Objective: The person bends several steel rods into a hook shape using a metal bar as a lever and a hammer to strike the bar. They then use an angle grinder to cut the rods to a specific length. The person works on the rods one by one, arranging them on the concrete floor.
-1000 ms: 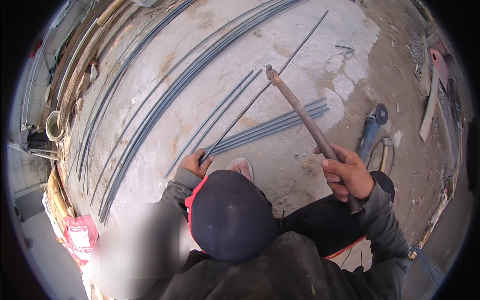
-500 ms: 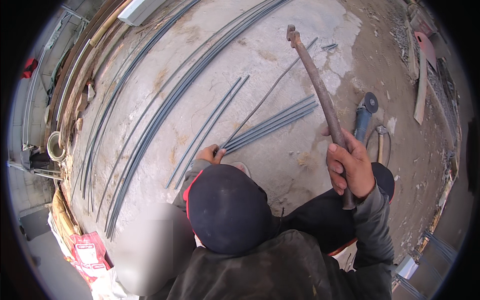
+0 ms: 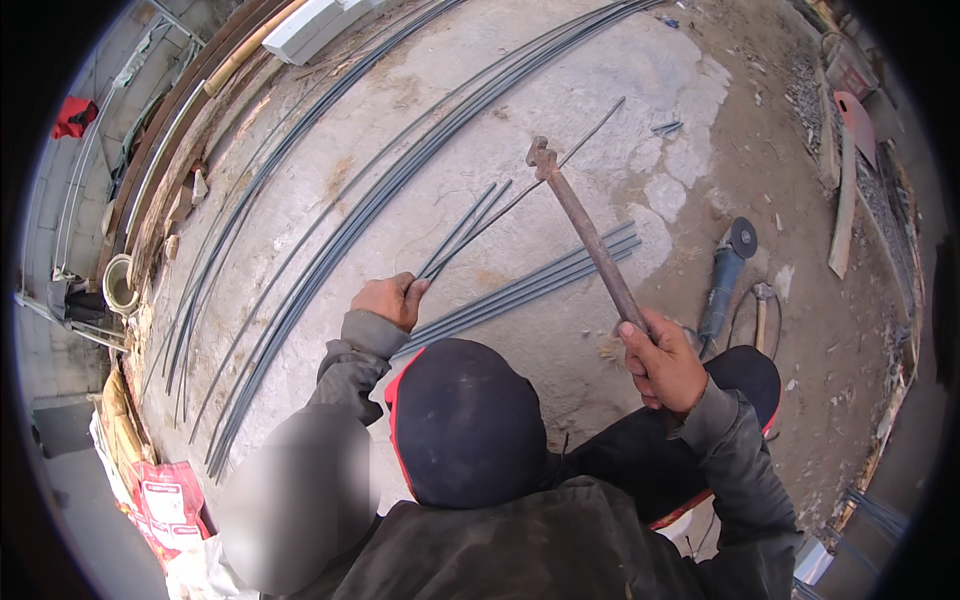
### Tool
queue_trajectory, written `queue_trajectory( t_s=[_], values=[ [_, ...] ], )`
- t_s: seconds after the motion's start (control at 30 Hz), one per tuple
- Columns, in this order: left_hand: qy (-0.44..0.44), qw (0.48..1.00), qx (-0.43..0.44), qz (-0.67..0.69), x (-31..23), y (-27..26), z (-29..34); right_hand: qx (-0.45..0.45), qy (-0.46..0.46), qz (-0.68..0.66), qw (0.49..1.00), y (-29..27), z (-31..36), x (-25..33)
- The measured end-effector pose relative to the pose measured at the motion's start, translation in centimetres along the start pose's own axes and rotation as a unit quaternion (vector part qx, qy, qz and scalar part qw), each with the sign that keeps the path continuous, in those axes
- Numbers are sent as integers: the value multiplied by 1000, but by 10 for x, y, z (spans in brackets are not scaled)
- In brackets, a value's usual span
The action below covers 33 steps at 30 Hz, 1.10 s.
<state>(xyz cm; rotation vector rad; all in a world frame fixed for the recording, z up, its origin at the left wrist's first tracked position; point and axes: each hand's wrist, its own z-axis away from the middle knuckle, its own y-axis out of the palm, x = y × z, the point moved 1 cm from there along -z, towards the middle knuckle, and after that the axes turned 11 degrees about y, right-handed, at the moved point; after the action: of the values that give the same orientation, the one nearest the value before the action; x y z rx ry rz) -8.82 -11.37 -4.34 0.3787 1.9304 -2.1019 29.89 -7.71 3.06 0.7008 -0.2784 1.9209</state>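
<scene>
My left hand (image 3: 392, 302) is closed on the near end of a thin dark metal rod (image 3: 592, 134), which slants away to the far right. Two short grey bars (image 3: 457, 226) lie beside that rod, close to the fingers. My right hand (image 3: 662, 364) grips the shaft of a rusty iron bending bar (image 3: 596, 238) with a notched head. The head overlaps the rod in the picture; whether it hooks or touches it I cannot tell. Between my hands several cut grey rebar lengths (image 3: 530, 290) lie side by side on the concrete.
Long rebar bundles (image 3: 345, 205) curve across the floor at the left. An angle grinder (image 3: 722, 280) and a hammer (image 3: 763, 305) lie beyond my right knee (image 3: 745, 385). Small offcuts (image 3: 666, 128) lie farther off. Timber planks (image 3: 843, 200) line the right side; a red-and-white sack (image 3: 170, 505) stands lower left.
My left hand has moved left with the thin rod, whose near end is now over the two short bars. The bending bar's head has swung left and nearer, down to the rod.
</scene>
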Motion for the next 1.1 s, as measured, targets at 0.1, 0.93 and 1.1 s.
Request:
queue_trajectory(
  t_s=[0.1,0.93,1.1],
  values=[
    [-6,999,0,-36,-11,-17,6,16,14,32,999,7,-8,1],
    [-126,747,282,589,44,78,53,60,164,-13,984,16,0,-18],
    [-177,664,316,655,65,85,52,73,164,-25,983,19,3,-15]
  ],
)
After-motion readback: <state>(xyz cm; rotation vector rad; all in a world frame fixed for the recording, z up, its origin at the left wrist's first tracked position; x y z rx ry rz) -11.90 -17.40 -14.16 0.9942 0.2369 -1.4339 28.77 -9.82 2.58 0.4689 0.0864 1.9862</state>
